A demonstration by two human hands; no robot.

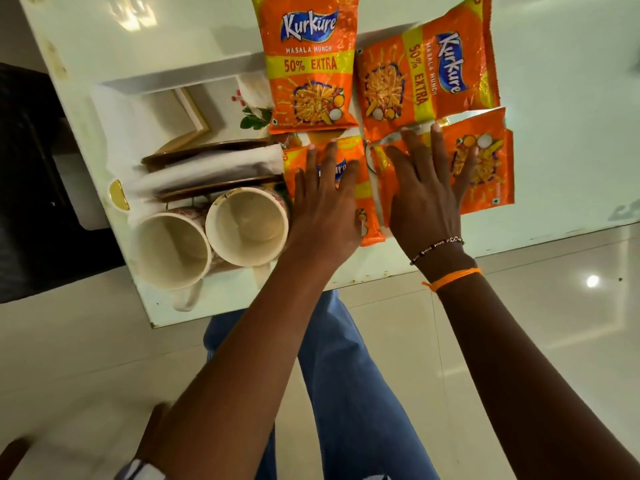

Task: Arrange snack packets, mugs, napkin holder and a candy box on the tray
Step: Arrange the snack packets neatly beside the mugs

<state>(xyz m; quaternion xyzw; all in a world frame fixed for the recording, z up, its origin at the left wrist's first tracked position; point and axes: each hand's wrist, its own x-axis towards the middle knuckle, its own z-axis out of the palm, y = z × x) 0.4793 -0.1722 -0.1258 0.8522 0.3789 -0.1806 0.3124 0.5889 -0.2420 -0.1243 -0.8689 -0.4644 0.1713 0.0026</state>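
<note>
Several orange Kurkure snack packets lie side by side on the white tray [114, 109]. One far packet [308, 60] stands lengthwise; the one to its right [429, 71] lies turned sideways. My left hand [325, 202] rests flat, fingers spread, on a near packet [369, 202]. My right hand [426, 192] lies flat on the near right packet [485, 161]. Two cream mugs [173, 247] [247, 226] stand at the tray's near left. Behind them the brown napkin holder [211, 168] carries white napkins. A floral box [252, 109] shows partly behind the far packet.
The tray sits on a glossy white table [571, 116] whose near edge runs just below the mugs. A dark chair [31, 181] stands at the left. Below are pale floor tiles and my blue jeans [346, 375].
</note>
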